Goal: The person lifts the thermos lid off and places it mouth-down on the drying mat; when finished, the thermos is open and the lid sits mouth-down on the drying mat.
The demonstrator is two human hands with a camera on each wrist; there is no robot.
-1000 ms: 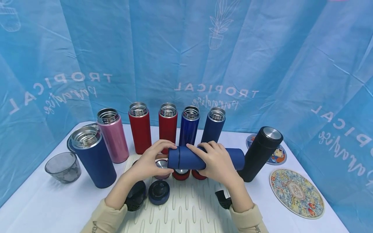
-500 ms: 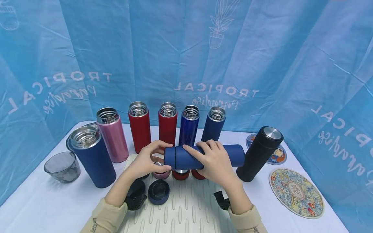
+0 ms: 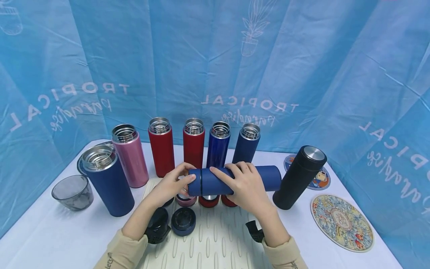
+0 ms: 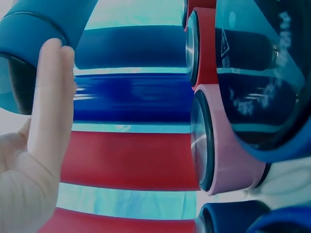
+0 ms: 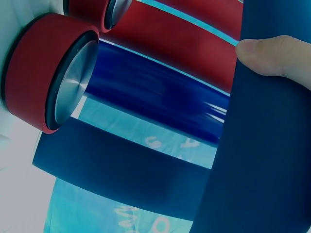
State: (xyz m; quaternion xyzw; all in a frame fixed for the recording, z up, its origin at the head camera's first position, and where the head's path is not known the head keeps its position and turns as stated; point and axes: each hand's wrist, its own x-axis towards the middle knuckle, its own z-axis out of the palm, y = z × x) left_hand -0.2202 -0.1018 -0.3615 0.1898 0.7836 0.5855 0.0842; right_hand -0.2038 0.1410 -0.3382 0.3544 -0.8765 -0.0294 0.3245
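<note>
A matte dark blue thermos [image 3: 271, 178] lies sideways in the air above the pale ridged mat [image 3: 215, 239], its blue lid [image 3: 195, 188] on the left end. The right hand [image 3: 246, 188] grips the body from above, with its thumb [image 5: 265, 56] against the side in the right wrist view. At the lid is the left hand [image 3: 169, 188], thumb and fingers on either side of it. In the left wrist view its fingers [image 4: 52, 92] lie across the lid, near a dark seam where lid meets body. Part of the left hand is hidden behind the lid.
Behind stand uncapped thermoses: pink [image 3: 132, 160], two red, glossy blue [image 3: 217, 149], dark blue. A wide blue one [image 3: 111, 186] and a grey glass bowl [image 3: 73, 192] stand left. Several lids, including a navy lid [image 3: 183, 221], sit on the mat. A capped black thermos [image 3: 299, 177] and coasters are right.
The held thermos has shifted slightly left. The left fingers opened wider around the lid end, then closed in with the thumb higher on the lid. The right hand keeps its grip.
</note>
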